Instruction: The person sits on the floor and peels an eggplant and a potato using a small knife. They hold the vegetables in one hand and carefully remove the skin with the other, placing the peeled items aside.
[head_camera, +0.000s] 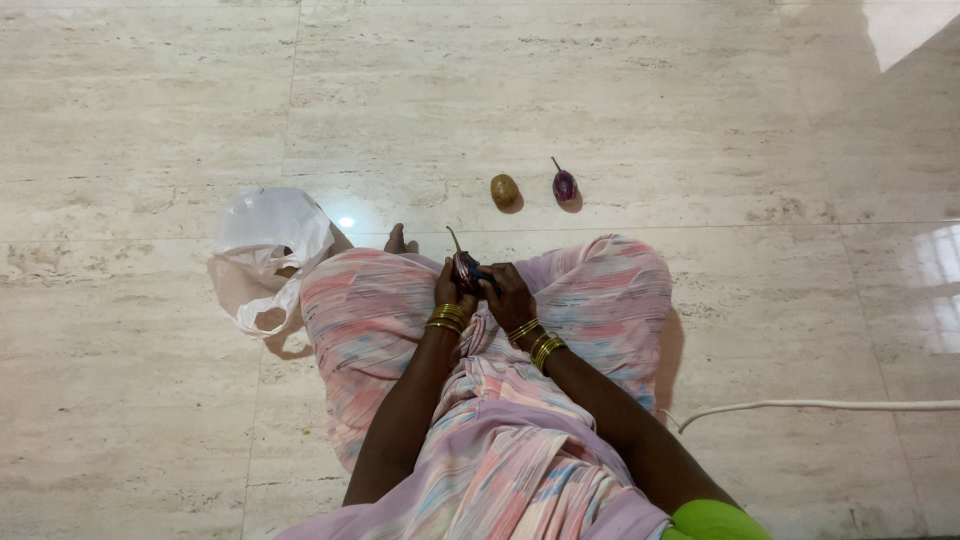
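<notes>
I sit on the floor with my knees spread under a pink patterned cloth. Both hands meet in front of me around a small purple eggplant (465, 268) with a thin stem sticking up. My left hand (450, 293) grips it from the left. From the right, my right hand (508, 295) closes on it, and a dark object shows at its fingers; I cannot tell what it is. Gold bangles ring both wrists.
A brownish round vegetable (504, 190) and a second small purple eggplant (565, 185) lie on the pale tiled floor ahead. A white plastic bag (262, 255) lies by my left knee. A white cord (820, 406) runs along the floor at the right.
</notes>
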